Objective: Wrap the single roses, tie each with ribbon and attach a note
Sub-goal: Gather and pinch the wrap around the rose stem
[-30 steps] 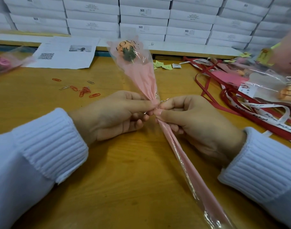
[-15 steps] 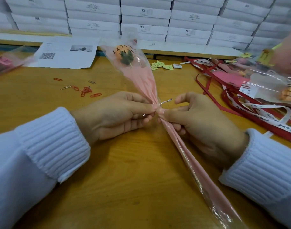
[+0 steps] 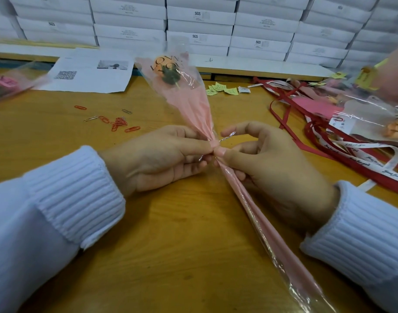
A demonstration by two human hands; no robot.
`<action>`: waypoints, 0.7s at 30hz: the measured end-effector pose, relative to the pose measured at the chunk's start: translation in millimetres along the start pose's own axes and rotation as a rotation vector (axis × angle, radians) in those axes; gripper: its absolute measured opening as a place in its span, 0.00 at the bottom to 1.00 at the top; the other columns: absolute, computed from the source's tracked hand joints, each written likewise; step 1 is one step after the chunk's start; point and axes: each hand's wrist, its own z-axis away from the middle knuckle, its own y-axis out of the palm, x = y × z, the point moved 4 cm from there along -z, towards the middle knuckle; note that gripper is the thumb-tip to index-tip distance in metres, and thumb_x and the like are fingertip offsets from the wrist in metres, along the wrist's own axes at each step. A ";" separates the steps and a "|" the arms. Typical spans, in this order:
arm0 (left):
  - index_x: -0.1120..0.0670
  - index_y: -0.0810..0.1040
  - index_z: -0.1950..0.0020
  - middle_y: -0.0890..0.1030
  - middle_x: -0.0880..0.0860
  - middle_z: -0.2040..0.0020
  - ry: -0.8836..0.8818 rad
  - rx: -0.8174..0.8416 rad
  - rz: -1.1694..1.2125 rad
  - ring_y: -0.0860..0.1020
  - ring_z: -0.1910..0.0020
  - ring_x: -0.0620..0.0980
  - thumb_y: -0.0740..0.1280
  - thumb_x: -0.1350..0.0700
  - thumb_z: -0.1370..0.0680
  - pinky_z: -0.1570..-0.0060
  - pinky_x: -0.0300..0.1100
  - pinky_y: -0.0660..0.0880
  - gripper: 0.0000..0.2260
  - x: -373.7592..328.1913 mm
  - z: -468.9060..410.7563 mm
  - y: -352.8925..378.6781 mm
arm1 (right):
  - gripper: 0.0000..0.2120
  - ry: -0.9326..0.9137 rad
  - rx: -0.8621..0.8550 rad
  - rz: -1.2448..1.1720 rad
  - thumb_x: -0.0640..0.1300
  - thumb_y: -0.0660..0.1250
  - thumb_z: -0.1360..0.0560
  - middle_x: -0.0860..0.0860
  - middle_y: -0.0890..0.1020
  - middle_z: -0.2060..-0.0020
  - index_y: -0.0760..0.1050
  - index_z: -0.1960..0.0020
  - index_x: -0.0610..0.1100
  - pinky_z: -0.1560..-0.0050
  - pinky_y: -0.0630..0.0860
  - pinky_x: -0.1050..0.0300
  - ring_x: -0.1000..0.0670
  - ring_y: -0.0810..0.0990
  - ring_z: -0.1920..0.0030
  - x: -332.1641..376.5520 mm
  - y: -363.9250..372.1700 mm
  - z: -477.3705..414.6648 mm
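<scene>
White ribbed sleeves (image 3: 76, 199) frame a wooden table (image 3: 171, 256) where a wrapped rose (image 3: 193, 105), sheathed in pink paper and clear film, lies aslant, its narrow stem end nearest the camera at lower right and its bloom pointing away at centre. The left hand (image 3: 161, 161) pinches the gathered neck of the wrap between thumb and fingers. The right hand (image 3: 268, 168) meets it there, thumb pressed to the neck, lower fingers curled beneath the stem, and forefinger arched just beside the free end of a silver wire tie (image 3: 226, 138) bound round the neck. Beyond lie orange paper clips (image 3: 117, 123) to the left, and red and white ribbons (image 3: 351, 154) heaped to the right. Farther back are yellow-green note slips (image 3: 220, 88) and a printed sheet (image 3: 89, 74), before a wall of stacked white boxes (image 3: 200, 26).
</scene>
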 end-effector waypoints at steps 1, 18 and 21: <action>0.60 0.82 0.62 0.80 0.54 0.67 -0.004 0.012 0.002 0.78 0.68 0.42 0.69 0.62 0.34 0.65 0.32 0.77 0.03 -0.1 0.2 -0.9 | 0.10 0.012 0.001 -0.002 0.39 0.69 0.26 0.51 0.76 0.78 0.74 0.46 0.42 0.78 0.66 0.68 0.57 0.70 0.79 -0.4 -0.1 -0.5; 0.60 0.78 0.45 0.81 0.53 0.67 0.029 0.054 0.034 0.78 0.69 0.42 0.68 0.62 0.34 0.67 0.31 0.77 0.18 -0.6 1.3 9.0 | 0.06 0.160 -0.006 -0.175 0.34 0.56 0.20 0.45 0.79 0.76 0.70 0.54 0.36 0.84 0.60 0.66 0.57 0.66 0.83 -6.1 3.6 -3.8; 0.60 0.79 0.46 0.81 0.52 0.66 0.015 0.095 0.015 0.78 0.69 0.42 0.67 0.62 0.34 0.67 0.31 0.76 0.17 -0.5 1.3 7.2 | 0.08 0.162 -0.010 -0.171 0.35 0.55 0.19 0.45 0.79 0.76 0.69 0.55 0.37 0.84 0.61 0.66 0.57 0.66 0.83 -5.5 4.8 -3.0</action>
